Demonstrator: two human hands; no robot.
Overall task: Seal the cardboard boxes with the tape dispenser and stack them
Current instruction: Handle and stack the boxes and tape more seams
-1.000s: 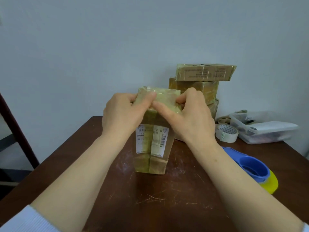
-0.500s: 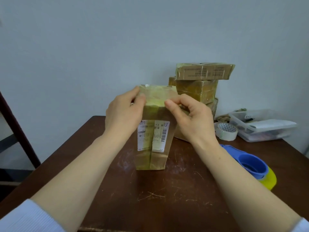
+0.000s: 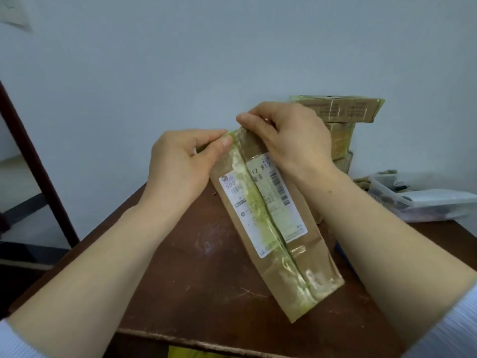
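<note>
The left hand (image 3: 178,164) and right hand (image 3: 291,135) pinch the taped top end of the labelled cardboard box (image 3: 271,228), upright a moment ago, now slanting over the worktop (image 3: 193,280), apparently sealed and ready for the stack of boxes (image 3: 340,140) behind.

Bare wood shows across the left of the table (image 3: 165,280), from near edge to far corner. The tilted cardboard box (image 3: 273,223), gripped at its top by the left hand (image 3: 180,161) and right hand (image 3: 291,135), fills the middle. Behind it a stack of taped boxes (image 3: 340,125) blocks the far right, with a clear plastic container (image 3: 423,202) near it. A dark slanted post (image 3: 36,161) stands off the table's left.
</note>
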